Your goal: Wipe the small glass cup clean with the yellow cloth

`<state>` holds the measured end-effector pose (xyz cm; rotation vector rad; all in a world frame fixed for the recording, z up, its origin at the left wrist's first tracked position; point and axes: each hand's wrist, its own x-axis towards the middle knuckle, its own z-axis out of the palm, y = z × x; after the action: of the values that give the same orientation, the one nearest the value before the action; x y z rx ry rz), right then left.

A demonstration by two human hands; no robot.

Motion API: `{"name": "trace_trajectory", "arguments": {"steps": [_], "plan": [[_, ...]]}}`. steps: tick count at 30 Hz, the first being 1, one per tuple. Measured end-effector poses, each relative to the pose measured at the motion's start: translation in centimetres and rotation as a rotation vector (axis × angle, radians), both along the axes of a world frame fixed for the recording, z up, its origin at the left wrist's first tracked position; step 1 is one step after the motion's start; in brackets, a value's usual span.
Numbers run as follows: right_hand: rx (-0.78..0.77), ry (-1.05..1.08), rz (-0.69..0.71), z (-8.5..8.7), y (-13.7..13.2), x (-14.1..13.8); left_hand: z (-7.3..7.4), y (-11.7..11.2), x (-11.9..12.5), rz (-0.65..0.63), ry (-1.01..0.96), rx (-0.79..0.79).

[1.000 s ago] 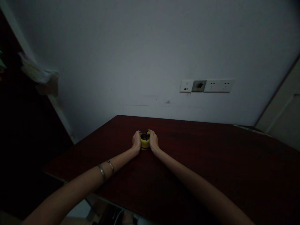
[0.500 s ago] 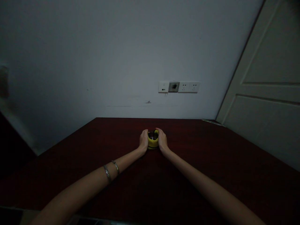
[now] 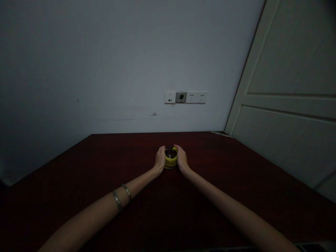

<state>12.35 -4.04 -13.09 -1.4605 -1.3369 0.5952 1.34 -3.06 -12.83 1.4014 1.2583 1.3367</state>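
A small round thing, yellow around its side with a dark band low down and a dark, glassy hollow at the top, looks like a glass cup in a yellow sleeve. It stands upright on the dark red table. My left hand presses its palm to the cup's left side, with the fingers pointing away from me. Against the right side lies my right hand, in the same way, so the cup sits held between both. My fingertips curve partly behind it, where the dim light hides detail.
A pale wall with a row of sockets rises behind the table's far edge. To the right stands a light panelled door. A thin pale strip lies at the far right corner of the table.
My view has turned to the right, so the sockets and door appear further left. Both hands stay on the cup's sides, with little visible change in their grip.
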Motion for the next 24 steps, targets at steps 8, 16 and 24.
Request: {"name": "trace_trajectory", "arguments": {"steps": [8,16,24], "plan": [[-0.009,0.038,0.022,-0.3,0.1,-0.8,0.3,-0.7,-0.9,0.004,0.051,-0.022],[0.018,0.138,0.024,-0.8,0.2,-1.3,0.1,-0.7,-1.3,0.019,0.057,-0.032],[0.086,0.247,0.0,-1.7,0.5,-1.9,-0.5,-0.5,-1.5,0.032,0.049,-0.031]]}}
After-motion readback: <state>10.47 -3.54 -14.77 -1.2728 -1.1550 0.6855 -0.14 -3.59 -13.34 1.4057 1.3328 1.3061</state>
